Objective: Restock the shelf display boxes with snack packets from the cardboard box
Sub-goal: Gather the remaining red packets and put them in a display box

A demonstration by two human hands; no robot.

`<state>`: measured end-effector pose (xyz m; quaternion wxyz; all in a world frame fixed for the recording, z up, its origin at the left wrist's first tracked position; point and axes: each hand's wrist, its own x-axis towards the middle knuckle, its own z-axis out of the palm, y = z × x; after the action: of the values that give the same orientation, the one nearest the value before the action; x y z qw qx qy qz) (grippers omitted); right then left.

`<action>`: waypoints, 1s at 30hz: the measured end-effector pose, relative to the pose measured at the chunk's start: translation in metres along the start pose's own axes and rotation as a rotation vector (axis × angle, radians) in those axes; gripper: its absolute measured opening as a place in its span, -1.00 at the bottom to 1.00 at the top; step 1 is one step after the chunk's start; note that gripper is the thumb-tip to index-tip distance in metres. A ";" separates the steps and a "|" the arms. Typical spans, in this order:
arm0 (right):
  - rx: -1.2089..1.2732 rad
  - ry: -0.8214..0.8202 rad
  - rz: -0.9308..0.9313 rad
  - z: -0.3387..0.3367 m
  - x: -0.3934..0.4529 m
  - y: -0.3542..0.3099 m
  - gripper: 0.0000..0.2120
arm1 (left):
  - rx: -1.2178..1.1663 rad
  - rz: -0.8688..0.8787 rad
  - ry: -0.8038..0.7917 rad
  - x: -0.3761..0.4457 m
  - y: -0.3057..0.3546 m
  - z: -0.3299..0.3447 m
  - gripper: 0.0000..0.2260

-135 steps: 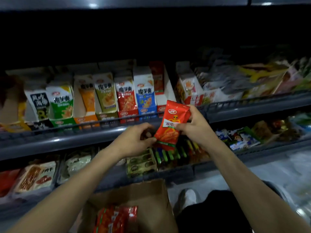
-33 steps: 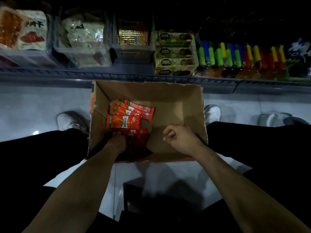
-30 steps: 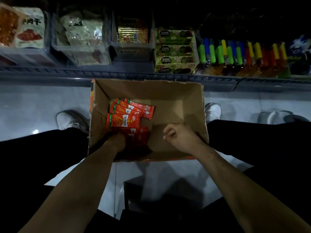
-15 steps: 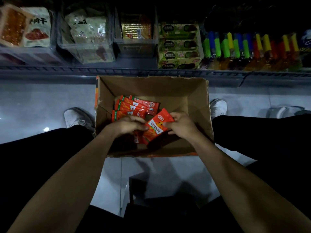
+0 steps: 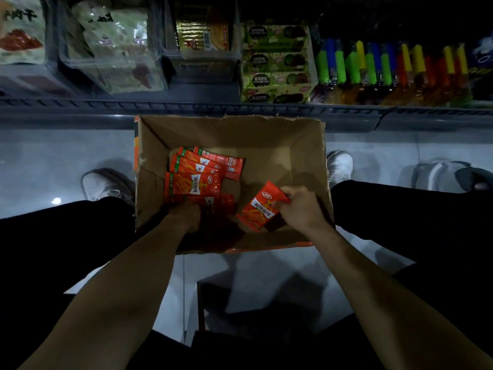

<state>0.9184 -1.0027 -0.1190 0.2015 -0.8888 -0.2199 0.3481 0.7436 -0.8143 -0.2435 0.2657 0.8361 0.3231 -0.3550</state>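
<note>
Open cardboard box (image 5: 266,134) on the floor between two white shoes, below the shelf edge; red snack packets (image 5: 197,174) stacked in its left half; right hand (image 5: 302,206) pinching one red packet (image 5: 260,206) by its top corner above the box bottom; left hand (image 5: 186,214) down among the near packets, grip impossible to tell.

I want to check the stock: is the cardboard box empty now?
No, several red packets lie in the cardboard box, the left hand reaches among them, and the right hand holds one more packet.
</note>
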 end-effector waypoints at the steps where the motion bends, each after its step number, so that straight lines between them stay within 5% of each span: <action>1: 0.002 0.000 0.007 0.000 0.002 0.000 -0.88 | 0.000 0.018 -0.015 -0.002 0.000 -0.003 -0.70; 4: 0.111 -0.021 0.081 -0.003 0.008 -0.005 -0.90 | -0.205 0.032 0.003 -0.007 0.004 -0.024 -0.78; 8: 0.445 -0.140 0.161 -0.014 0.010 -0.020 -0.86 | -0.878 -0.060 0.143 -0.025 0.023 -0.070 -0.81; 13: 0.538 -0.093 -0.014 -0.033 0.004 -0.037 -0.87 | -1.112 0.098 0.135 -0.074 0.062 -0.117 -0.90; 19: 0.566 0.132 -0.121 -0.061 -0.006 -0.058 -0.84 | -0.913 0.397 0.239 -0.130 0.113 -0.136 -0.86; 23: 0.754 0.219 -0.116 -0.083 -0.017 -0.064 -0.68 | -0.863 0.401 0.409 -0.150 0.131 -0.151 -0.82; 26: 0.858 0.109 -0.137 -0.109 -0.024 -0.075 -0.52 | -0.917 0.449 0.426 -0.164 0.149 -0.170 -0.86; 30: 0.805 0.060 -0.266 -0.152 -0.036 -0.089 -0.75 | -0.610 0.566 0.526 -0.174 0.170 -0.201 -0.94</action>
<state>0.9792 -0.9797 0.0485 0.5818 -0.7129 -0.1733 0.3511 0.8581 -0.8507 0.0479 0.4940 0.8364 0.2285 0.0653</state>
